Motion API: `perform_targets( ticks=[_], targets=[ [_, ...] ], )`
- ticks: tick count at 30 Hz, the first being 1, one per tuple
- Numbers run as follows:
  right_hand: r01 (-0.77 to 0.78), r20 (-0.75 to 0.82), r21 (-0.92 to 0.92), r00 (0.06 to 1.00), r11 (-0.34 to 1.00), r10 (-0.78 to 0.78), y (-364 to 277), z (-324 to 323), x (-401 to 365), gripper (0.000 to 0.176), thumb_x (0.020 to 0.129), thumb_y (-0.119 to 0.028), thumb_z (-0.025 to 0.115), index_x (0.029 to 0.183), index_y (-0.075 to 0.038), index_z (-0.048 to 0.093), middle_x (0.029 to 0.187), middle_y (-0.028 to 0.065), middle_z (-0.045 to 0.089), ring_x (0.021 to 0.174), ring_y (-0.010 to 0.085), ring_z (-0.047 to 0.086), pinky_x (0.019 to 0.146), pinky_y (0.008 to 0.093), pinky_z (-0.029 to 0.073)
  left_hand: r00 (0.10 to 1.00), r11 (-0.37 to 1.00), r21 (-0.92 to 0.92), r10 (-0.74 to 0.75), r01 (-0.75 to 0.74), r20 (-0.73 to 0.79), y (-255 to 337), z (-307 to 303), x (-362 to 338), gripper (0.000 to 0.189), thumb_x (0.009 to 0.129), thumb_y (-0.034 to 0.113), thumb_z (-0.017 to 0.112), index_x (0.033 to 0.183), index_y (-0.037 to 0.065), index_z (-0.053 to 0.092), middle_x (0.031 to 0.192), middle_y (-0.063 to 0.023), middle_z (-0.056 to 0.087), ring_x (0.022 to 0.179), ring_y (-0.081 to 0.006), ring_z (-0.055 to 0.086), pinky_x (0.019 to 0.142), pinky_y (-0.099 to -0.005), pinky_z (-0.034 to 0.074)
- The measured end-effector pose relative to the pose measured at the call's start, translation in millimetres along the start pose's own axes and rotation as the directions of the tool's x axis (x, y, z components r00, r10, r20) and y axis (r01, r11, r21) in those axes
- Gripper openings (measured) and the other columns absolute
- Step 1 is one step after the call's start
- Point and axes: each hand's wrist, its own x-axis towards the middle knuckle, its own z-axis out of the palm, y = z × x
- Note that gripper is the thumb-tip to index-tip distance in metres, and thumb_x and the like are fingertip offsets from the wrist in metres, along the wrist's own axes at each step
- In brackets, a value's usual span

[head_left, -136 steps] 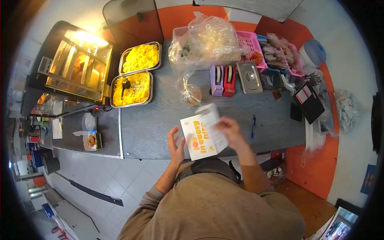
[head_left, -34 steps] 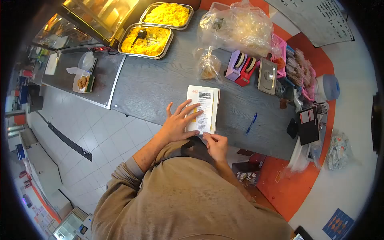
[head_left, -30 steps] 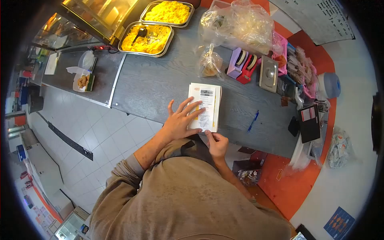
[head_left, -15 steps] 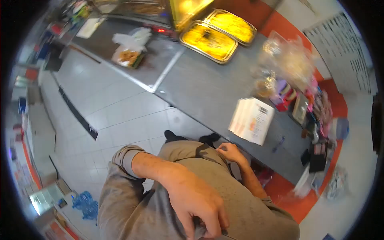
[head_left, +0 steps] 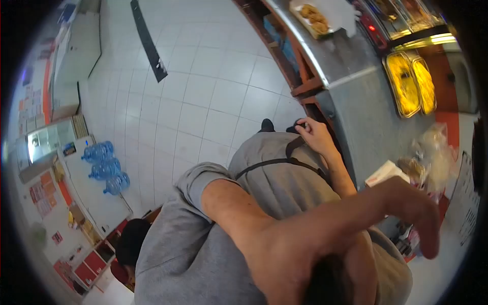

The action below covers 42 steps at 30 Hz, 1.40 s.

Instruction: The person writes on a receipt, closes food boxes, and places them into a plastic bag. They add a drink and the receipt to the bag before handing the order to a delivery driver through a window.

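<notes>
Left grip: held large and close to the camera, the fingers of the left hand (head_left: 300, 241) arched and spread; a dark patch lies between them, and whether anything is gripped cannot be told.
Right grip: the right hand (head_left: 320, 138) is held by the waist, just beside the surface edge, fingers loosely bent and parted; nothing is seen in it.
Waist: a dark strap (head_left: 290, 160) is worn around the clothing, near the right forearm.
Paper stack: the white paper stack (head_left: 387, 172) is seen on the surface (head_left: 362, 117), beyond the left fingers and partly covered by them in the view.
Plastic bags: clear bags (head_left: 437, 152) are bunched beside the paper, farther right.
Yellow food: two portions (head_left: 403, 84) (head_left: 424, 84) are set side by side in metal trays at the far right.
Fried food: pieces (head_left: 314, 20) are held in an open box at the far edge.
Left side: blue bottles (head_left: 105, 168) are grouped there; a person in a dark cap (head_left: 133, 241) is partly seen at the near left.
Risk, left hand: the paper could be brushed askew or a bag snagged if the hand were lowered unsighted, since the view is blocked by it.
Risk, right hand: knuckles could be knocked on the surface edge by a quick body turn.
</notes>
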Motion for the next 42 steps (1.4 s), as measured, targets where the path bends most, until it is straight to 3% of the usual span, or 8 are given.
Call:
perform_targets(
  ticks=[12, 18, 22, 25, 27, 31, 34, 42],
  targets=[
    [0.152, -0.625, -0.499, 0.619, 0.853, -0.476, -37, -246, 270, 0.054, 0.073, -0.026, 0.080, 0.120, -0.009, 0.059, 0.121, 0.0125, 0.058, 0.111, 0.0283, 0.055, 0.087, 0.0386, 0.047, 0.973, 0.970, -0.153, 0.205, -0.188, 0.104, 79, -119, 87, 0.041, 0.089, 0.035, 0.066, 0.113, 0.004, 0.055, 0.104, -0.0120, 0.062, 0.092, -0.0259, 0.061, 0.080, -0.0414, 0.049],
    [-0.142, -0.169, -0.278, 0.981, 0.950, 0.097, -64, -261, 337, 0.088, 0.061, -0.025, 0.084, 0.138, -0.009, 0.045, 0.089, 0.0112, 0.067, 0.081, 0.0262, 0.066, 0.076, 0.0381, 0.052, 0.937, 0.997, -0.055, 0.068, -0.052, 0.344, 126, -192, 181, 0.040, 0.085, 0.034, 0.072, 0.108, 0.004, 0.059, 0.101, -0.0121, 0.065, 0.088, -0.0265, 0.063, 0.078, -0.0412, 0.050],
    [-0.163, -0.104, -0.573, 0.987, 0.803, 0.127, -72, -174, 308, 0.108, 0.058, -0.037, 0.083, 0.149, -0.021, 0.027, 0.144, 0.0278, 0.028, 0.134, 0.0496, 0.025, 0.106, 0.0526, 0.034, 0.892, 0.930, 0.308, -0.305, 0.203, 0.334, 153, -304, 213, 0.050, 0.080, 0.035, 0.077, 0.106, -0.004, 0.059, 0.084, -0.0095, 0.069, 0.075, -0.0207, 0.066, 0.065, -0.0295, 0.049],
    [-0.261, -0.223, -0.664, 0.964, 0.701, 0.147, -62, -125, 301, 0.108, 0.062, -0.032, 0.083, 0.150, -0.026, 0.021, 0.152, 0.0195, 0.016, 0.136, 0.0585, 0.008, 0.098, 0.0746, 0.026, 0.740, 0.362, 0.659, -0.466, 0.659, -0.484, 131, -385, 256, 0.041, 0.090, 0.022, 0.062, 0.125, 0.003, 0.051, 0.098, -0.0089, 0.067, 0.092, -0.0181, 0.060, 0.086, -0.0300, 0.044],
    [-0.287, -0.284, -0.628, 0.950, 0.723, 0.130, -74, -122, 301, 0.096, 0.069, -0.029, 0.079, 0.149, -0.020, 0.026, 0.153, 0.0211, 0.014, 0.138, 0.0552, 0.008, 0.098, 0.0749, 0.025, 0.796, -0.113, 0.870, -0.359, 0.480, -0.487, 76, -480, 263, 0.050, 0.091, 0.031, 0.058, 0.132, 0.005, 0.047, 0.124, -0.0154, 0.056, 0.117, -0.0280, 0.050, 0.101, -0.0388, 0.037],
    [-0.336, -0.524, -0.242, 0.835, 0.910, 0.169, -40, -118, 315, 0.080, 0.077, -0.024, 0.072, 0.146, -0.012, 0.032, 0.150, 0.0249, 0.020, 0.140, 0.0487, 0.013, 0.104, 0.0667, 0.026, 0.815, -0.660, 0.709, -0.252, 0.248, -0.521, 1, -580, 237, 0.064, 0.094, 0.036, 0.052, 0.142, 0.000, 0.031, 0.150, -0.0215, 0.027, 0.141, -0.0346, 0.024, 0.110, -0.0602, 0.018],
    [-0.162, -0.645, 0.621, 0.451, 0.767, 0.617, -40, -132, 323, 0.055, 0.087, -0.006, 0.060, 0.137, 0.007, 0.039, 0.130, 0.0275, 0.052, 0.124, 0.0314, 0.050, 0.102, 0.0382, 0.040, 0.736, -0.544, 0.761, -0.341, 0.353, -0.585, 2, -591, 234, 0.063, 0.095, 0.037, 0.050, 0.146, 0.006, 0.029, 0.149, -0.0200, 0.033, 0.138, -0.0356, 0.030, 0.112, -0.0563, 0.015],
    [0.224, -0.603, 0.796, 0.229, 0.562, 0.764, -12, -96, 343, 0.043, 0.091, -0.008, 0.060, 0.130, 0.009, 0.050, 0.120, 0.0208, 0.061, 0.105, 0.0196, 0.061, 0.092, 0.0291, 0.047, 0.629, -0.267, 0.916, -0.667, 0.300, -0.400, 27, -627, 267, 0.053, 0.087, 0.039, 0.065, 0.126, 0.004, 0.058, 0.131, -0.0220, 0.054, 0.127, -0.0355, 0.046, 0.106, -0.0444, 0.035]
  ],
)
